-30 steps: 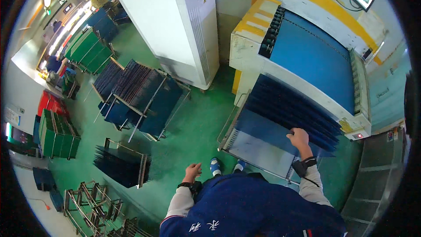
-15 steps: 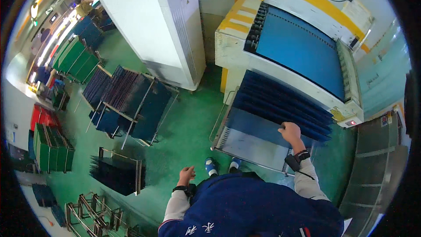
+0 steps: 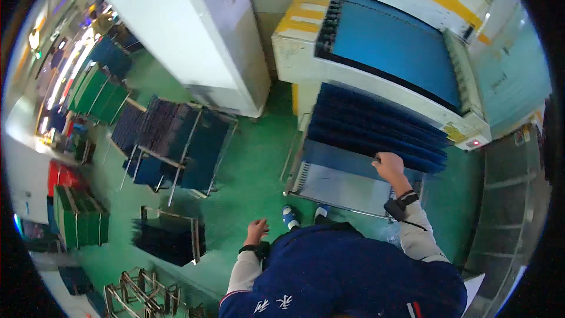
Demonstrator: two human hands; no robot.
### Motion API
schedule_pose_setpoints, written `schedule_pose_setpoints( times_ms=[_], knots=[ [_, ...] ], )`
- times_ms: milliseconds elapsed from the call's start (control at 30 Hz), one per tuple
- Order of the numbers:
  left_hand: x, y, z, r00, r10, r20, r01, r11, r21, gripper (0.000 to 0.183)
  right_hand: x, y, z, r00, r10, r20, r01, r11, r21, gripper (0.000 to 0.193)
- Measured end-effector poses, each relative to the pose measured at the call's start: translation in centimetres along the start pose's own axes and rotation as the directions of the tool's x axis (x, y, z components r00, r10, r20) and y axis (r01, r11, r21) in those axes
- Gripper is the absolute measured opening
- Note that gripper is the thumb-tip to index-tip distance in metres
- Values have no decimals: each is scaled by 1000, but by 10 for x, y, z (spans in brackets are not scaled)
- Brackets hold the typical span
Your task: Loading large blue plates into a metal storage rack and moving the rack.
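"Sheets (image 3: 376,121), dark blue ones, stood close together in a rack (image 3: 302,178) on the green floor (image 3: 265,147). The rack sat right in front of a big machine (image 3: 388,53) with a blue top."

"Where were the hands?"

"The right hand (image 3: 389,166) was over the front sheet (image 3: 338,158). Its fingers were curled in, but I couldn't tell if they pinched the sheet or just hung above it. The left hand (image 3: 256,231) was down by the person's body, its fingers a bit bent, with nothing in them that I could see."

"So what could have gone wrong?"

"Only one hand was near the sheets. They looked wide and thin, so I thought one could bend or swing if it got pulled from just one side."

"And they were so close! One might have rubbed the next and scratched it."

"Yes, and the little teeth along the rack's side could have caught a corner if a sheet came up crooked."

"What about the feet?"

"The blue shoes (image 3: 288,218) were near the rack's front bar (image 3: 347,208). A careless step could have bumped it and made all the sheets shake."
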State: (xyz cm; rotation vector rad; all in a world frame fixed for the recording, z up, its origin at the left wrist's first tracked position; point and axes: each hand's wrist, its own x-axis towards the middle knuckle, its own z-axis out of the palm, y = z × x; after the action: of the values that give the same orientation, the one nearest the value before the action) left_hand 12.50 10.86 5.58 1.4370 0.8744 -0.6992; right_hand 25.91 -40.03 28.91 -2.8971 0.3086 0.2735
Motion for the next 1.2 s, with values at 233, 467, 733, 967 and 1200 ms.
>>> schedule_pose_setpoints(
  times_ms=[233,467,733,967,1200],
  knots=[
    [-4,32,15,988,34,153,-33,999,-9,32,3,1,8,999,-27,-41,27,1000,-10,24],
    [-228,307,93,436,540,720,-859,489,154,42,11,-8,-6,999,34,40,-33,999,-32,34],
    [-420,353,189,-699,681,219,-2,304,-953,35,10,-3,-5,1000,12,-20,-14,998,-68,35],
    [-427,341,195,-676,732,85,97,203,-974,33,7,-11,-8,996,49,77,-44,997,-68,46],
    [-435,338,176,-619,767,170,189,355,-916,31,12,5,7,999,-32,-7,31,986,-161,40]
  ],
)
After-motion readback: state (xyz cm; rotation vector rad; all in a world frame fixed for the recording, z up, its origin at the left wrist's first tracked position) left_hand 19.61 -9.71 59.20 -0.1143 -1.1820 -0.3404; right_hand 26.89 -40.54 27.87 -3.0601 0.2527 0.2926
